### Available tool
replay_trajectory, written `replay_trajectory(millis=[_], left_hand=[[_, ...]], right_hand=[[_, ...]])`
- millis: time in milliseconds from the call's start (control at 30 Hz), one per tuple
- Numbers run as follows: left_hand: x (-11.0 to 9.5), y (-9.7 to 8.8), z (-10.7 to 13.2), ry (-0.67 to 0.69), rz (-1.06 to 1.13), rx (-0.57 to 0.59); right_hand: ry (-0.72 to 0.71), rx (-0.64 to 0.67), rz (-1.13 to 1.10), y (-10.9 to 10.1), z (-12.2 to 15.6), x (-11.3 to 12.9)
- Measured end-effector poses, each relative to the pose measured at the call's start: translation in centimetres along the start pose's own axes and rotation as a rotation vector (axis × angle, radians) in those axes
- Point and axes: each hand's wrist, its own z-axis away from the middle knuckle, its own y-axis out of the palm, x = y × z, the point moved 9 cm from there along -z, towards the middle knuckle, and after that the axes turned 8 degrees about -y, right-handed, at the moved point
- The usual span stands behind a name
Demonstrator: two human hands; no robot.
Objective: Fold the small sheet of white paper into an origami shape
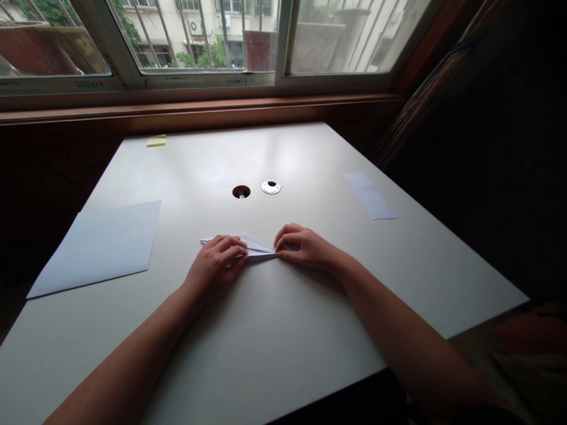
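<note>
A folded sheet of white paper (257,246), creased into a narrow pointed shape, lies on the white table (283,330) between my hands. My left hand (221,254) rests over its left part, fingers curled and gripping the near edge, so much of that side is hidden. A thin tip of the paper shows beyond the left knuckles. At the right, my right hand (299,243) pinches the pointed end between thumb and fingers.
A stack of white paper (101,248) lies at the left table edge, and a paper strip (370,196) at the right. Yellow sticky notes (156,140) sit at the far left corner. Beyond my hands are a round cable hole (241,192) and its metal cover (270,187). A window (204,35) stands behind.
</note>
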Motion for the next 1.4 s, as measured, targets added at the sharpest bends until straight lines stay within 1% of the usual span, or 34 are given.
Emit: replay_trajectory(millis=[133, 267, 367, 567, 700, 933, 1100, 1200, 1267, 1400], left_hand=[[-0.4, 0.2, 0.1, 0.03, -0.047, 0.013], [-0.8, 0.2, 0.2, 0.051, -0.078, 0.011], [-0.9, 0.3, 0.2, 0.054, -0.096, 0.014], [-0.9, 0.3, 0.2, 0.046, -0.106, 0.005], [-0.9, 0.3, 0.2, 0.042, -0.108, 0.002], [-1.0, 0.4, 0.2, 0.037, -0.135, 0.025], [-0.8, 0.4, 0.3, 0.035, -0.124, 0.025], [-0.8, 0.5, 0.3, 0.035, -0.109, 0.027], [-0.8, 0.4, 0.2, 0.037, -0.094, 0.021], [-0.7, 0.2, 0.1, 0.029, -0.065, 0.015]], right_hand=[[-0.003, 0.025, 0.018, -0.7, 0.5, -0.4], [0.017, 0.02, 0.034, -1.3, 0.9, -0.9], [0.009, 0.009, 0.042, -1.4, 0.9, -0.8], [-0.043, -0.01, 0.047, -1.0, 0.4, 0.2], [-0.061, -0.012, 0.059, -0.6, 0.2, 0.3], [-0.147, 0.023, 0.184, -0.6, 0.4, 1.0], [-0.134, 0.061, 0.228, -0.8, 0.6, 1.5], [-0.109, 0.083, 0.214, -0.7, 0.8, 1.3], [-0.098, 0.074, 0.187, -0.7, 0.8, 1.1], [-0.106, 0.004, 0.145, -0.2, 0.5, 0.8]])
